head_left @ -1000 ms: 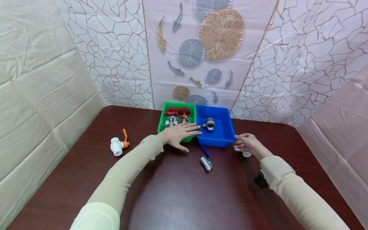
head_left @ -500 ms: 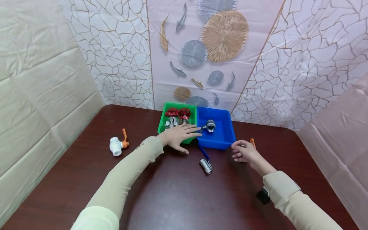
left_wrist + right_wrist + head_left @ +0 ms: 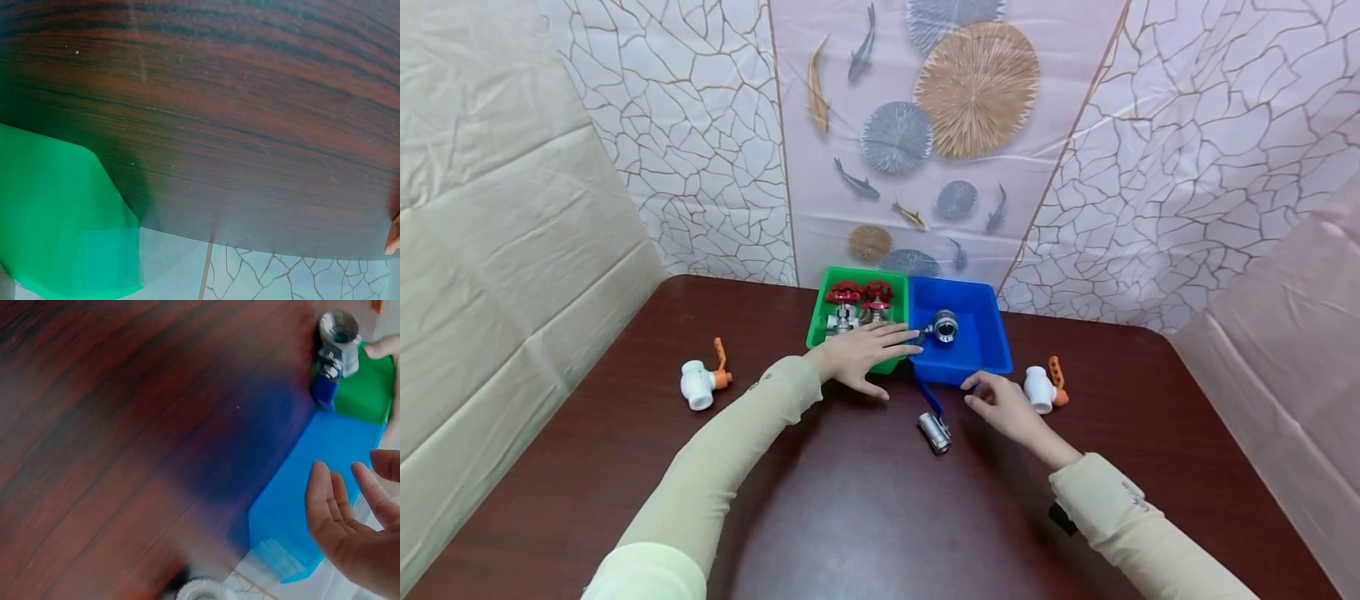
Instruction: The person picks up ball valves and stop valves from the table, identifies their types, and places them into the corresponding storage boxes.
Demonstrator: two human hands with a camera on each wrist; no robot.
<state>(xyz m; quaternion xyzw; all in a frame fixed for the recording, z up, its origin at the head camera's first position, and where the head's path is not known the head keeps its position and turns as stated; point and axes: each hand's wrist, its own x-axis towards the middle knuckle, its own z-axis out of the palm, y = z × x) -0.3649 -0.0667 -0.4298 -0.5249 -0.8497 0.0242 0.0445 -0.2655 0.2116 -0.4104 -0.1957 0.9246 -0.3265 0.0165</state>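
Observation:
My left hand [image 3: 865, 354] lies with straight, spread fingers over the front of the green bin [image 3: 814, 329], its fingertips reaching the seam with the blue bin [image 3: 1000, 333]. Two valves with red handwheels [image 3: 861, 296] stand in the green bin, and a round metal valve [image 3: 945, 326] lies in the blue one. My right hand [image 3: 1003, 408] hovers at the blue bin's front side, fingers loosely bent and nothing between them. A metal ball valve [image 3: 935, 432] with a blue lever lies on the table between both hands; the right wrist view shows this ball valve [image 3: 337, 344] too.
A white plastic valve with an orange handle [image 3: 698, 385] lies at the table's left. Another white valve with an orange handle [image 3: 1040, 390] lies right of the blue bin. Patterned cloth [image 3: 715, 125] hangs behind the dark wood table [image 3: 865, 508].
My right hand has moved left, from the blue bin's right corner to its front, uncovering the white valve on the right. My left hand has stayed in place.

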